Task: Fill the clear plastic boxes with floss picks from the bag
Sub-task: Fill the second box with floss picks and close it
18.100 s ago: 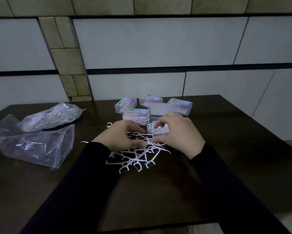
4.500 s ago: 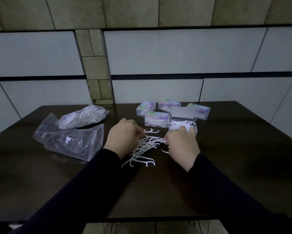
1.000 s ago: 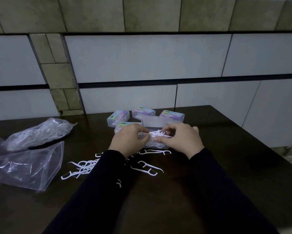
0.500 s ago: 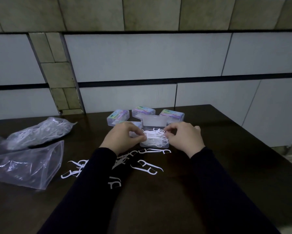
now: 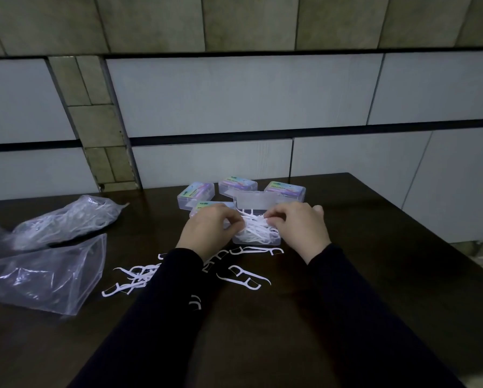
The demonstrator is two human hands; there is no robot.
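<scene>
Pinching floss picks [image 5: 258, 229] over open box [image 5: 257, 241]: both hands [image 5: 212, 231]; dark table [image 5: 374, 275], tiled wall [image 5: 234, 93].

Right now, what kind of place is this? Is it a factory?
Probably not a big factory: more likely a plain room used for hand packing. There is one dark table against a tiled wall, a bag of floss picks, and small labelled closed boxes.
</scene>
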